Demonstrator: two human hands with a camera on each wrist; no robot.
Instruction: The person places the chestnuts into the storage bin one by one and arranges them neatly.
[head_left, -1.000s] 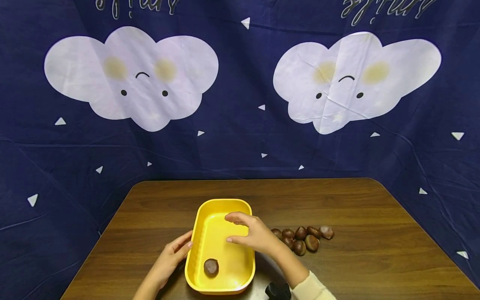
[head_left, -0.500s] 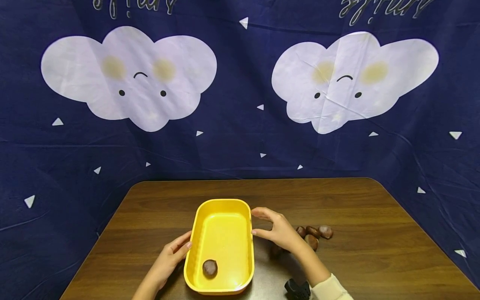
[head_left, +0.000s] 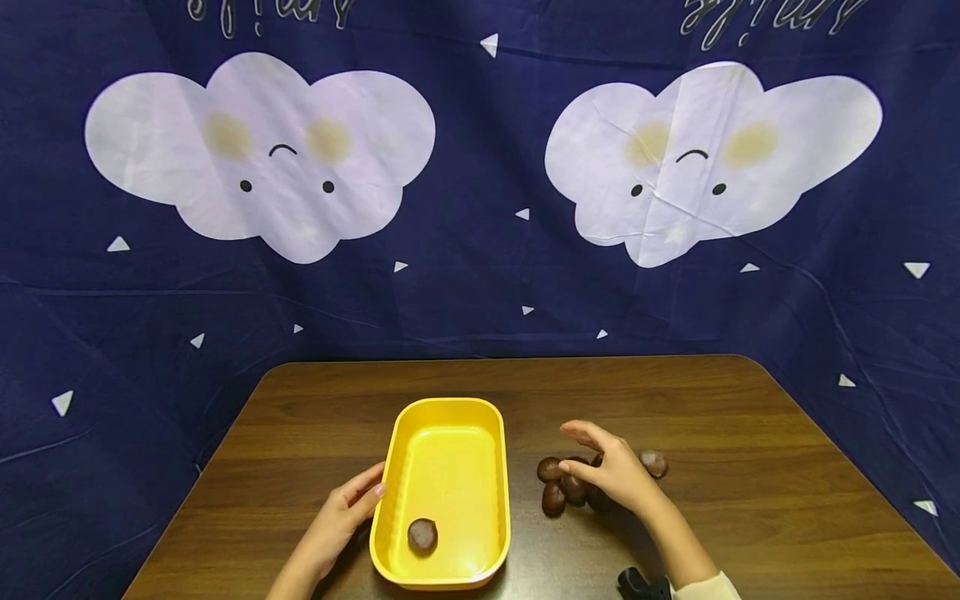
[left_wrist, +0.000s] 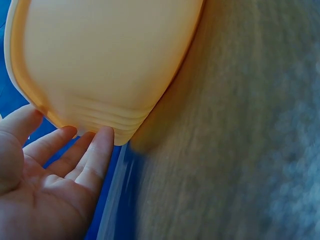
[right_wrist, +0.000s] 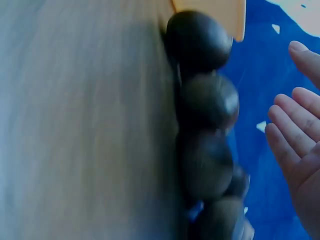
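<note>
Table point(head_left: 750, 500), far edge at mid-frame; yellow tray point(head_left: 450, 475), lower centre; left hand point(head_left: 341, 512), straight fingers touching its left wall; right hand point(head_left: 611, 468), fingers spread above glossy brown nuts point(head_left: 553, 498), lower right, wood between them and tray; single nut point(head_left: 422, 536) in tray's lower left.

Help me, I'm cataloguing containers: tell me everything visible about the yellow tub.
The yellow tub is a rounded-corner rectangle, open on top, smooth and plastic-looking inside, with a narrow rim and a ridged outer wall. It sits upright on the wooden table, its long sides running front to back. One chestnut lies inside, toward the near end. The left hand touches its left side.
</note>
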